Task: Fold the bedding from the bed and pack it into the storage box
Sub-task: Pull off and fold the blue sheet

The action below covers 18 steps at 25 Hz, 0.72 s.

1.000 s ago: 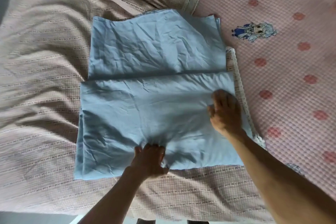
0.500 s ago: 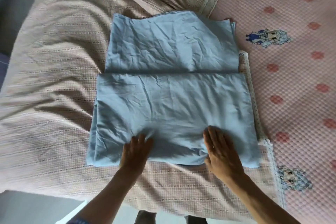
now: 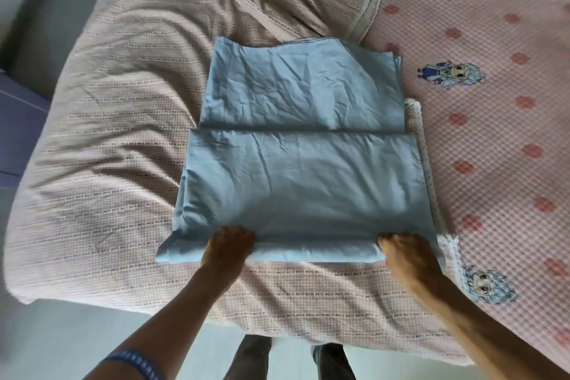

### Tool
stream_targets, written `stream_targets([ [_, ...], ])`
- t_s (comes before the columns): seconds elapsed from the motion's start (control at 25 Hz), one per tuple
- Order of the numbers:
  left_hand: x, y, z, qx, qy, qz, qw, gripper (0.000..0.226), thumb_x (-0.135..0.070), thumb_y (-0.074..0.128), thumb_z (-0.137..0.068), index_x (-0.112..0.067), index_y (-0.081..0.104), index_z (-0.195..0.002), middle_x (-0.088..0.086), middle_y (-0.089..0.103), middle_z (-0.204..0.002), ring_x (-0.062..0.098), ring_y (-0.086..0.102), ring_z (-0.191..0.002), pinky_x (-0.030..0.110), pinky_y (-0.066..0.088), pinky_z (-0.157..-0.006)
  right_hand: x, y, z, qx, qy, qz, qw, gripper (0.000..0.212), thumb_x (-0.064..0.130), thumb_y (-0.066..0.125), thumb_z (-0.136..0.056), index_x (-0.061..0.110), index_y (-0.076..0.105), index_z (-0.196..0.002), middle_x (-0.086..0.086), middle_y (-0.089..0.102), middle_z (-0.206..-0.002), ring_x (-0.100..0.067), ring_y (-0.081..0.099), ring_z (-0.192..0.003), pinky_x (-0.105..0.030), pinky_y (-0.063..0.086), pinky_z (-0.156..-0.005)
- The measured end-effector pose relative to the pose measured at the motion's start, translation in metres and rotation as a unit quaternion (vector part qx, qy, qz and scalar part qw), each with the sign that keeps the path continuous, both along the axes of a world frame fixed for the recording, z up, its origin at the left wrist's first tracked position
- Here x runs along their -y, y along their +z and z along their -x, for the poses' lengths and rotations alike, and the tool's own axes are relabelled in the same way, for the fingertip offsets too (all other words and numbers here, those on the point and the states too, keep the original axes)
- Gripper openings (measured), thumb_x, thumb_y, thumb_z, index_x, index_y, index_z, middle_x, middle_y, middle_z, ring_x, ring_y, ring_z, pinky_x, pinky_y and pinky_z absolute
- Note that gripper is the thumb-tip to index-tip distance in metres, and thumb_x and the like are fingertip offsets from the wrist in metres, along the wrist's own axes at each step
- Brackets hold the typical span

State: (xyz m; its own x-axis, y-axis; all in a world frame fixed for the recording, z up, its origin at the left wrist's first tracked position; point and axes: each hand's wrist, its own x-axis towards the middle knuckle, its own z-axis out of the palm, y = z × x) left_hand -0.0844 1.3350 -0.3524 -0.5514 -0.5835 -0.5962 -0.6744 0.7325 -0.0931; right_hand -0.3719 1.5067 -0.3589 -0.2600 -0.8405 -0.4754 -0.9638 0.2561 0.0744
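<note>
Hands, left (image 3: 228,248) and right (image 3: 407,254), apparently curled, grip the blue sheet's (image 3: 302,182) near edge

1. One folded light-blue sheet (image 3: 296,163) is seen.
2. One beige woven blanket (image 3: 123,133) is spread beneath it.
3. One pink dotted mattress cover (image 3: 509,163) is shown.
4. Two cartoon figures are printed on that cover, one (image 3: 450,74) farther off, one (image 3: 489,284) nearer.
5. Two hands are counted: left hand (image 3: 228,248), right hand (image 3: 407,253).
6. One blue wristband (image 3: 135,362) is worn.
</note>
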Motion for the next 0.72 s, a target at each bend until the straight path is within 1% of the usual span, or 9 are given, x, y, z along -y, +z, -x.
stream_targets([
  [0.04,-0.002,0.009,-0.002,0.036,-0.007,-0.051,0.998,0.033,-0.014,0.074,-0.075,-0.02,0.07,-0.107,0.004,0.07,-0.102,0.031,0.068,-0.095,0.035,0.057,-0.078,-0.002,0.013,-0.006,0.01,0.001,-0.032,0.999,0.021,0.001,0.081,-0.048,0.012,0.068,-0.061,-0.007,0.065,-0.053,-0.022,0.066,-0.047,-0.028,0.05,-0.042],
  [0.08,-0.006,0.012,-0.005,0.065,-0.028,-0.085,0.994,0.036,-0.014,0.063,-0.085,-0.023,0.065,-0.12,0.001,0.066,-0.119,0.026,0.063,-0.112,0.034,0.052,-0.092,-0.006,0.023,-0.013,0.026,0.0,-0.077,0.997,0.013,0.007,0.076,-0.065,0.013,0.073,-0.076,-0.007,0.072,-0.071,-0.022,0.072,-0.066,-0.031,0.056,-0.056],
  [0.16,-0.017,0.036,-0.009,0.139,-0.053,-0.175,0.973,0.04,-0.013,0.056,-0.089,-0.02,0.059,-0.128,0.002,0.06,-0.13,0.025,0.057,-0.122,0.034,0.046,-0.099,-0.021,0.045,-0.022,0.058,0.014,-0.168,0.984,0.02,0.012,0.057,-0.088,0.013,0.069,-0.105,-0.007,0.072,-0.103,-0.025,0.07,-0.098,-0.034,0.055,-0.081],
  [0.2,-0.024,0.052,-0.011,0.153,-0.07,-0.199,0.965,0.038,-0.013,0.056,-0.088,-0.017,0.06,-0.126,0.004,0.06,-0.129,0.026,0.057,-0.121,0.034,0.047,-0.097,-0.025,0.058,-0.024,0.075,0.024,-0.203,0.976,0.023,0.011,0.053,-0.09,0.011,0.066,-0.11,-0.008,0.07,-0.11,-0.027,0.067,-0.104,-0.034,0.052,-0.085],
  [0.36,-0.037,0.096,-0.025,0.182,-0.067,-0.232,0.953,0.037,-0.017,0.052,-0.089,-0.014,0.061,-0.124,0.006,0.061,-0.128,0.027,0.059,-0.119,0.031,0.05,-0.096,-0.023,0.112,-0.024,0.112,0.007,-0.256,0.96,0.026,0.014,0.047,-0.09,0.01,0.063,-0.111,-0.009,0.066,-0.118,-0.025,0.063,-0.109,-0.029,0.049,-0.083],
  [0.44,-0.012,0.11,-0.017,0.149,-0.033,-0.214,0.965,0.038,-0.017,0.051,-0.088,-0.017,0.062,-0.124,0.004,0.062,-0.129,0.025,0.059,-0.119,0.031,0.049,-0.097,-0.001,0.125,-0.006,0.121,-0.023,-0.264,0.957,0.019,0.014,0.048,-0.087,0.016,0.063,-0.099,-0.008,0.067,-0.115,-0.022,0.063,-0.106,-0.024,0.047,-0.071],
  [0.52,0.035,0.128,0.002,0.077,0.002,-0.152,0.985,0.04,-0.02,0.049,-0.088,-0.025,0.06,-0.127,-0.002,0.059,-0.132,0.021,0.056,-0.123,0.032,0.047,-0.098,0.036,0.142,0.023,0.109,-0.052,-0.207,0.971,0.007,0.017,0.052,-0.083,0.021,0.056,-0.086,-0.005,0.068,-0.104,-0.021,0.065,-0.097,-0.023,0.041,-0.062],
  [0.6,0.088,0.147,0.03,0.008,0.04,-0.078,0.996,0.037,-0.021,0.048,-0.088,-0.03,0.06,-0.122,-0.004,0.059,-0.131,0.021,0.056,-0.121,0.034,0.045,-0.095,0.078,0.156,0.058,0.08,-0.089,-0.097,0.988,0.006,0.02,0.055,-0.08,0.021,0.059,-0.085,-0.006,0.068,-0.096,-0.025,0.065,-0.092,-0.026,0.042,-0.066],
  [0.72,0.162,0.172,0.081,-0.047,0.058,0.02,0.997,0.029,-0.023,0.05,-0.089,-0.022,0.06,-0.116,0.004,0.061,-0.124,0.029,0.058,-0.116,0.037,0.046,-0.089,0.141,0.165,0.104,0.065,-0.14,0.046,0.987,0.009,0.024,0.054,-0.075,0.016,0.059,-0.077,-0.01,0.07,-0.09,-0.03,0.065,-0.083,-0.03,0.049,-0.069],
])
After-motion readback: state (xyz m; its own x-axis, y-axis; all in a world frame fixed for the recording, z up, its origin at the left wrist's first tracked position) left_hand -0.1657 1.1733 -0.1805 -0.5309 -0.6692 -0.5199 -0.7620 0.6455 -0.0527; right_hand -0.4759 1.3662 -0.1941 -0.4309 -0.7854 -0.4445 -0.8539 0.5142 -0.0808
